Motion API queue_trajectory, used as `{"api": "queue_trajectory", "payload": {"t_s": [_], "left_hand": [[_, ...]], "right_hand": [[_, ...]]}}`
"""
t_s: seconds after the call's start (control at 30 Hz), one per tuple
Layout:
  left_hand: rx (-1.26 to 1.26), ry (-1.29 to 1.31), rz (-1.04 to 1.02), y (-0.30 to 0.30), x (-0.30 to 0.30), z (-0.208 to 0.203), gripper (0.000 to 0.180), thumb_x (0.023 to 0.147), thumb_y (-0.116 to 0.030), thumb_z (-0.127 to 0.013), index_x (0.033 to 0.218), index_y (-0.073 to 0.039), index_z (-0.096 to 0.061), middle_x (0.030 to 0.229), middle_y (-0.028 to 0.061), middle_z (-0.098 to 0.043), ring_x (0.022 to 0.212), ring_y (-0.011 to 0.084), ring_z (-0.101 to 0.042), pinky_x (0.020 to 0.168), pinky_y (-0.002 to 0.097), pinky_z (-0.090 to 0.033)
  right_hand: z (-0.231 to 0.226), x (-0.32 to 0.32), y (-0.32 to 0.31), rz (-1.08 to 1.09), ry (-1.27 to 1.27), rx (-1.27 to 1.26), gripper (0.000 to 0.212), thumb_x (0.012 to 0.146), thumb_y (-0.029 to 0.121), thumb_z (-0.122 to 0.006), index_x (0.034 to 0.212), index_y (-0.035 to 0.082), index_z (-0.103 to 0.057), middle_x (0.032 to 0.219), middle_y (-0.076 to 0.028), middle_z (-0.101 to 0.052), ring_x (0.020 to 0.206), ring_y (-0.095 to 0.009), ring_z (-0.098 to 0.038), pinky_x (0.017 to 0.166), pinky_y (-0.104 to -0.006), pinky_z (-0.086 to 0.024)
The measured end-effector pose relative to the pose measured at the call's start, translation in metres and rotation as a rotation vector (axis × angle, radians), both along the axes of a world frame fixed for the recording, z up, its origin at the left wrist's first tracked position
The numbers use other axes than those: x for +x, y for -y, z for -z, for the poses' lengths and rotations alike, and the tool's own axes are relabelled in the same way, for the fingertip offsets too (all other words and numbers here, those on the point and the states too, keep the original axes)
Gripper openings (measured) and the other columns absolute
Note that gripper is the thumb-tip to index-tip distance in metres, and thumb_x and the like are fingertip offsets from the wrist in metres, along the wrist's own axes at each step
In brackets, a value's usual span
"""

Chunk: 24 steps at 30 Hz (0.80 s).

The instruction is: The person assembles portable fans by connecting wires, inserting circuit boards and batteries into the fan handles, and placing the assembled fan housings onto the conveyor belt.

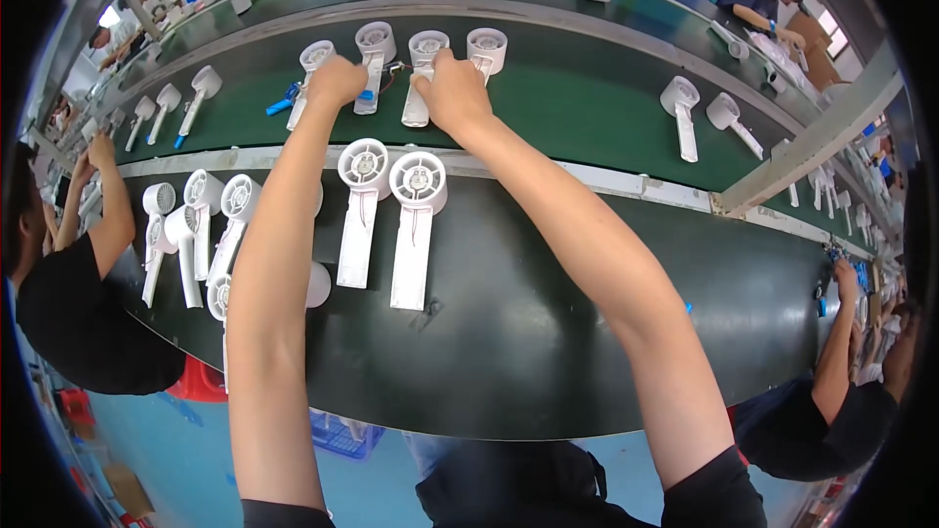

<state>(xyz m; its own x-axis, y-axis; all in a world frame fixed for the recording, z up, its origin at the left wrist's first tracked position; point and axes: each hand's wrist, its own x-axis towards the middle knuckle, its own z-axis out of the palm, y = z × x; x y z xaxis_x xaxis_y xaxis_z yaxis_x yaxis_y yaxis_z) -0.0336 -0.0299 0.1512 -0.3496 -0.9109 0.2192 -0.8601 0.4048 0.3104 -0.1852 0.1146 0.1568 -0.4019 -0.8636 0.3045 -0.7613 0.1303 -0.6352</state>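
Both my arms reach over the near bench to the green conveyor belt. My left hand (335, 83) is closed beside a white handheld fan housing (316, 56), its fingertips mostly hidden. A small blue part (366, 95) shows at its fingers, and a blue cylinder (281, 107) lies by that fan's handle. My right hand (458, 96) is closed on another handheld fan (416, 110), at the upper part of its handle. Fans on either side of it, one at the left (374, 39) and one at the right (487, 49), lie on the belt. Thin wires show between my hands.
Two open-handled fans (418, 181) lie on the dark bench (548, 332) before me, with several more (202, 191) at left, partly behind my left arm. More fans (679, 93) lie along the belt (587, 98). A metal post (822, 132) rises at right. Co-workers sit on both sides.
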Motion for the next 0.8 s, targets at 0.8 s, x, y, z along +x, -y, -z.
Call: {"api": "queue_trajectory", "payload": {"t_s": [0.8], "left_hand": [[-0.156,-0.328,-0.179,0.006,0.031,0.003,0.03,0.083,-0.008,-0.055,0.105,0.006,-0.07,0.103,0.0276,-0.07,0.101,0.0423,-0.067,0.088,0.0463,-0.052]], "right_hand": [[-0.045,-0.135,-0.383,0.242,0.427,0.18,0.015,0.095,0.013,-0.065,0.103,0.0,-0.064,0.088,-0.004,-0.067,0.079,-0.007,-0.063,0.059,-0.0228,-0.049]]}}
